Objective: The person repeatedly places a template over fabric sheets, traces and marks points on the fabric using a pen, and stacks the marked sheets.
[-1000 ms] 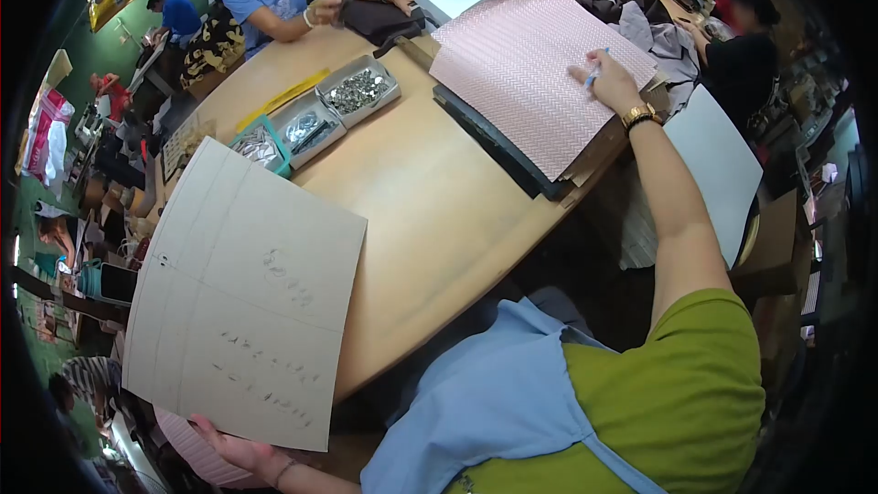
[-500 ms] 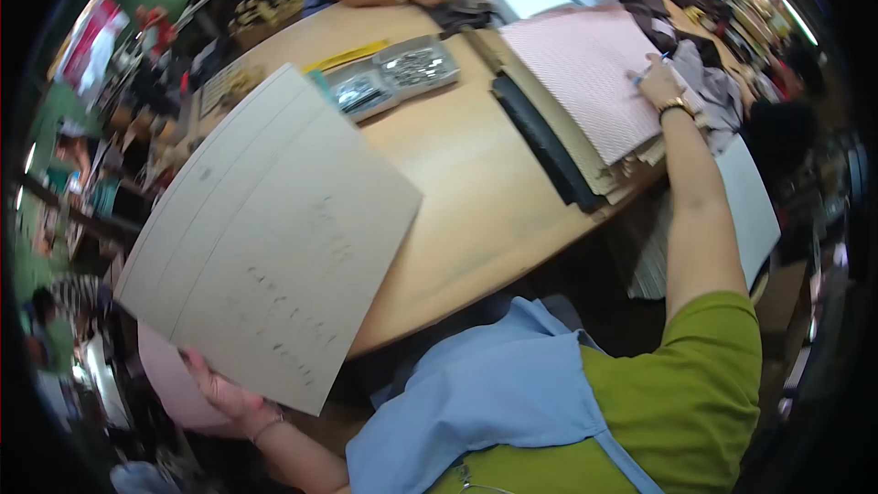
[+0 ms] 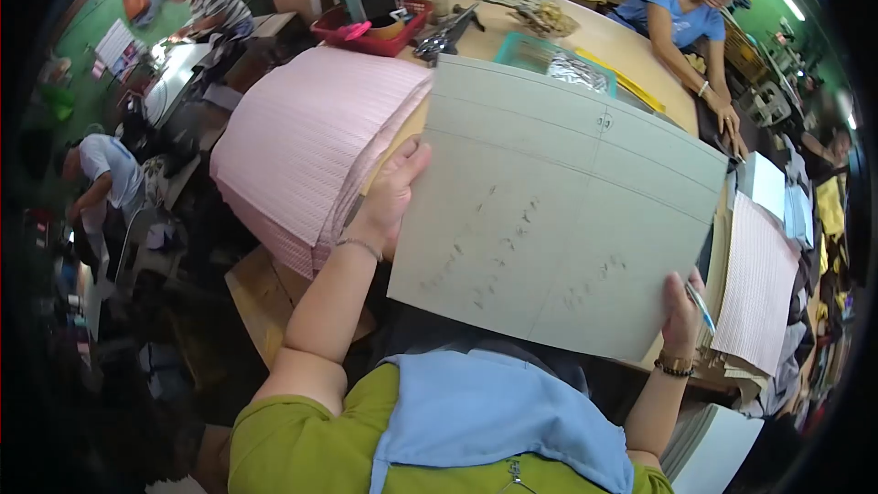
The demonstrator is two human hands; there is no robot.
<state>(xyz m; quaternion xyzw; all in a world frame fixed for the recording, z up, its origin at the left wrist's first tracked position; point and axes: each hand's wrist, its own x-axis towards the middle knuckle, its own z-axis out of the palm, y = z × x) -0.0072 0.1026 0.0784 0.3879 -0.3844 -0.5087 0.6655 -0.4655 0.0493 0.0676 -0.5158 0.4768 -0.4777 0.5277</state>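
Note:
A large grey cardboard sheet point(image 3: 549, 210) with ruled lines and faint handwritten marks is held up in front of me, tilted. My left hand point(image 3: 395, 185) grips its left edge, with part of the fingers hidden behind it. At the lower right edge, my right hand point(image 3: 680, 311) is closed on the sheet and also keeps a pen point(image 3: 701, 308) between its fingers. A thick stack of pink ribbed sheets point(image 3: 320, 119) lies just beyond my left hand. Another pink ribbed sheet point(image 3: 755, 265) tops a pile to the right of my right hand.
On the wooden table point(image 3: 640, 55) are a teal tray of metal pieces point(image 3: 576, 71), a yellow strip point(image 3: 622, 80) and a red basket point(image 3: 375, 35) with a bottle and phone. A co-worker in blue point(image 3: 677, 18) leans over the far side. Pale boards point(image 3: 713, 448) stand low right.
The view has swung left. The cardboard sheet has come round in front of me, and my right hand has left the pink sheet on the right pile and taken the cardboard's edge.

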